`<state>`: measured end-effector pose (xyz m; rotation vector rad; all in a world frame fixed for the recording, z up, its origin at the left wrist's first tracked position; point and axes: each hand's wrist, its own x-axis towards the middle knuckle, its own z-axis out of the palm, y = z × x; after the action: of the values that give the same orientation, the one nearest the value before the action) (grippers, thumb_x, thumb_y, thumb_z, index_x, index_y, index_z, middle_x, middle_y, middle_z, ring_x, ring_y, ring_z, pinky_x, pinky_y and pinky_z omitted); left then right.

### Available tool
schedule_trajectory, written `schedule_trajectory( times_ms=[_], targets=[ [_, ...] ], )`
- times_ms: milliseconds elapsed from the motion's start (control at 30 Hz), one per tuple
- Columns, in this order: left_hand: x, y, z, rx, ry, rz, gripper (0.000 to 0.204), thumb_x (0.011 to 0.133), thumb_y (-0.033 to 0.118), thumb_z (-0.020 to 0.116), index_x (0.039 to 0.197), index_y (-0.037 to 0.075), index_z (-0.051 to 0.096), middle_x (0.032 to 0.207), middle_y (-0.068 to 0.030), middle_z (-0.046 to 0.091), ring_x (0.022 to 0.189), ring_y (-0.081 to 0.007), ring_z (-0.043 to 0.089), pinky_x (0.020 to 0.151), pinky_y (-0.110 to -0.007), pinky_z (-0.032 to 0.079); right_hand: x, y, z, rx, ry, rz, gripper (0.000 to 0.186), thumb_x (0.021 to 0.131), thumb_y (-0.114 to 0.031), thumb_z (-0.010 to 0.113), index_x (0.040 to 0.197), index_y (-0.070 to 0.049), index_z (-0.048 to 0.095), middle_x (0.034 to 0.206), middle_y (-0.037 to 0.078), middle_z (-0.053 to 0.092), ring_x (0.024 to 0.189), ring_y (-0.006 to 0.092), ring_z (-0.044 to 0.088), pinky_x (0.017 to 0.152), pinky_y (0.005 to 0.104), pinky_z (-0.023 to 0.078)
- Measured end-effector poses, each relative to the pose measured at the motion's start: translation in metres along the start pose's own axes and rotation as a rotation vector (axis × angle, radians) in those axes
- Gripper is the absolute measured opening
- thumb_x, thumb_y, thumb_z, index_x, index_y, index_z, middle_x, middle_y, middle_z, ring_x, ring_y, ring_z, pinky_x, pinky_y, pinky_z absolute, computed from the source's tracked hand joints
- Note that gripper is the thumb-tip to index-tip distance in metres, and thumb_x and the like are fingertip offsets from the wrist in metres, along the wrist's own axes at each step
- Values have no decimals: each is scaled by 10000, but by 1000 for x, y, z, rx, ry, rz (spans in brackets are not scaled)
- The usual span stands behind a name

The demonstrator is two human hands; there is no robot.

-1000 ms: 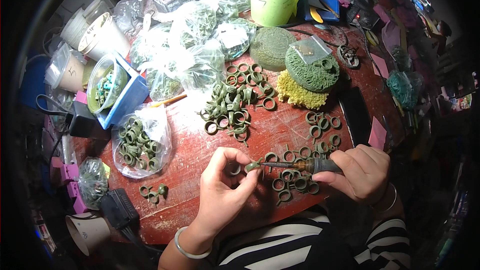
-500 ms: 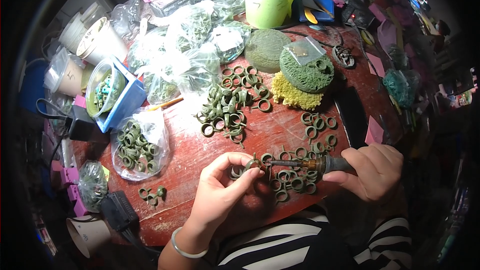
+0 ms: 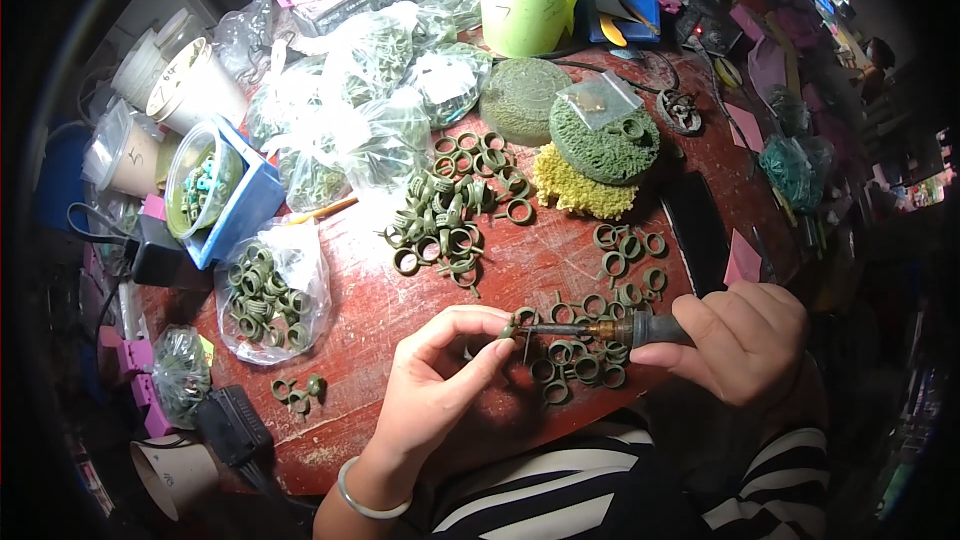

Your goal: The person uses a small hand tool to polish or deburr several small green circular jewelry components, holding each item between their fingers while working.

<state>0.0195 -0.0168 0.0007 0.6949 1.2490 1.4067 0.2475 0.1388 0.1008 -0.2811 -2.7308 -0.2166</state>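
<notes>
Between thumb and forefinger, my left hand (image 3: 440, 380) pinches a small dark green ring (image 3: 509, 326), seen nearly edge-on. My right hand (image 3: 738, 340) is wrapped round the dark handle of a soldering iron (image 3: 612, 330). The iron points left, and its thin metal tip reaches the ring at my left fingertips; whether it touches cannot be made out. Beneath the iron, several loose green rings (image 3: 586, 368), some with short stems, lie on the red table (image 3: 370, 290). A larger heap of green rings (image 3: 440, 205) sits farther off.
A clear bag of rings (image 3: 270, 300) lies at left, beside a blue bin (image 3: 250, 195). Full plastic bags (image 3: 350, 110) fill the back. A green bucket (image 3: 525, 5), a green disc (image 3: 605, 145) on a yellow sponge (image 3: 575, 190) and a black phone (image 3: 695, 230) stand or lie right of them.
The ring in my left hand has turned more edge-on. The iron has shifted slightly left with my right hand. The whole view has also moved a little.
</notes>
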Motion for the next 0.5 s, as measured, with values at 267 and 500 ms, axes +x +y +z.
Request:
schedule_trajectory(
  times_ms=[267, 500],
  targets=[
    [-1, 2, 2, 5, 3, 5, 141, 935, -41, 662, 1072, -12, 673, 1159, -111, 665, 971, -117, 646, 740, -219, 519, 2, -1, 1, 4, -20, -9, 373, 826, -358, 800, 798, -17, 651, 617, 13, 414, 494, 157, 440, 410, 280, 335],
    [0, 0, 1, 57, -4, 50, 144, 929, -49, 664, 1069, -16, 675, 1157, -111, 666, 980, -120, 644, 771, -226, 518, 3, -1, 1, 3, -28, -18, 379, 830, -360, 796, 794, -13, 648, 612, 14, 409, 491, 156, 437, 410, 275, 333]
  ],
)
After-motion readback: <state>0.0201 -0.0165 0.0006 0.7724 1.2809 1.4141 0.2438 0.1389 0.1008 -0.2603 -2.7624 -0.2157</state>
